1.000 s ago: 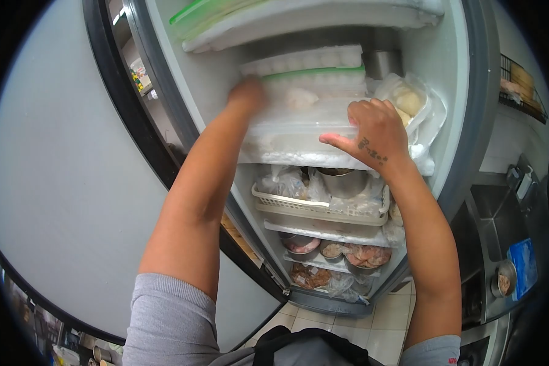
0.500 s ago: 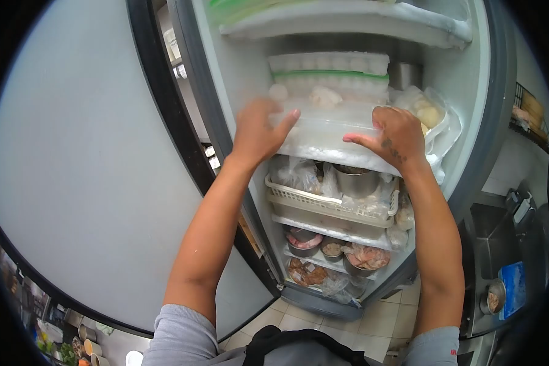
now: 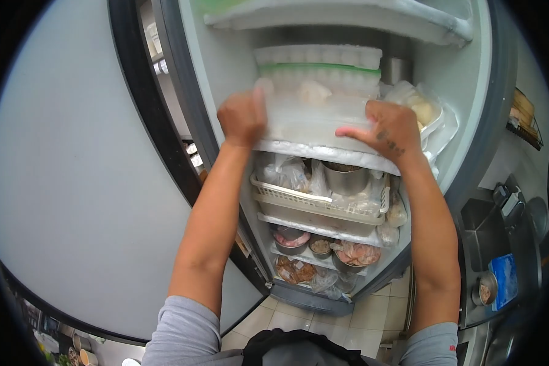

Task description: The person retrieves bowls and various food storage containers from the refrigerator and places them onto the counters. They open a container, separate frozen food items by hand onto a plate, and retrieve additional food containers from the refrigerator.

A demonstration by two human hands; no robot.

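Observation:
In an open freezer, a wide translucent plastic container (image 3: 314,116) lies on a frosty shelf, with a small whitish lump (image 3: 315,92) showing on it. My right hand (image 3: 394,129) is at its right edge, fingers curled round that side and thumb stretched over the top. At the left edge is my left hand (image 3: 241,117), blurred by motion, its fingers looking bent but not clear. Just behind the container stand stacked clear boxes with a green rim (image 3: 323,68), holding rows of whitish pieces.
Below are a white basket (image 3: 323,196) with bags and a metal pot (image 3: 348,178), then bowls of meat (image 3: 355,253). A bag of pale food (image 3: 422,113) sits right. The freezer door (image 3: 61,152) stands at left, a sink (image 3: 488,229) at right.
My left hand has moved left and its thumb has drawn in from its spread position. My right hand keeps nearly the same pose. The view has shifted slightly.

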